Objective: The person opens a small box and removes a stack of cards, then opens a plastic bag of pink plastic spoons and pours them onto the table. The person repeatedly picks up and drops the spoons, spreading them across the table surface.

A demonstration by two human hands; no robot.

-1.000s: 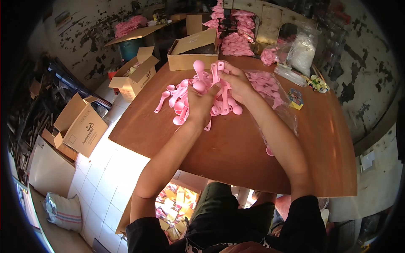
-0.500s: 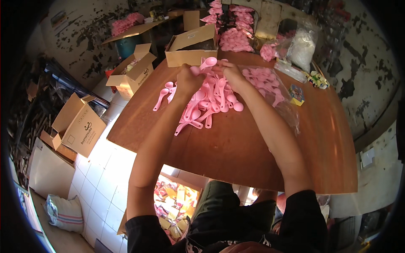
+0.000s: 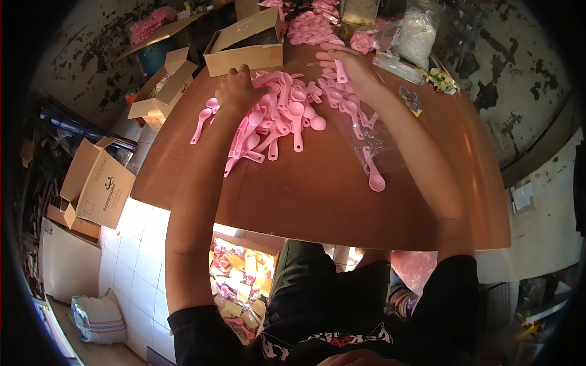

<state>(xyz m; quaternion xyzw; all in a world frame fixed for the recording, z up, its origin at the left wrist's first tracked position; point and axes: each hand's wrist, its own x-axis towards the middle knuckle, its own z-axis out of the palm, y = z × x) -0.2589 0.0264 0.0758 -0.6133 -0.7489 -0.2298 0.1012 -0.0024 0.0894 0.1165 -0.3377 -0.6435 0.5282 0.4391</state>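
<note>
A heap of pink measuring spoons [image 3: 297, 110] lies on the brown table [image 3: 293, 201]. At its far left edge is my left hand [image 3: 239, 88], its fingers curled down; what they hold, if anything, is hidden. My right hand [image 3: 354, 68] hovers over the clear plastic bag [image 3: 381, 146] with its fingers stretched apart. One pink spoon [image 3: 340, 71] shows against its palm; whether it is gripped I cannot tell. More spoons [image 3: 351, 110] lie on or in the bag, and a single spoon [image 3: 375, 177] rests at its near end.
A cardboard box [image 3: 244, 58] stands at the table's far left. Pink bundles [image 3: 311, 29], a clear bag of white material [image 3: 416, 39] and a small printed packet [image 3: 409, 99] lie along the far and right side. Open cartons [image 3: 101, 186] stand left; a box of colourful pieces [image 3: 241, 280] is below.
My right hand has moved right from the heap to the bag, its fingers spreading. My left hand has drawn away to the heap's left. A lone spoon now shows at the bag's near end.
</note>
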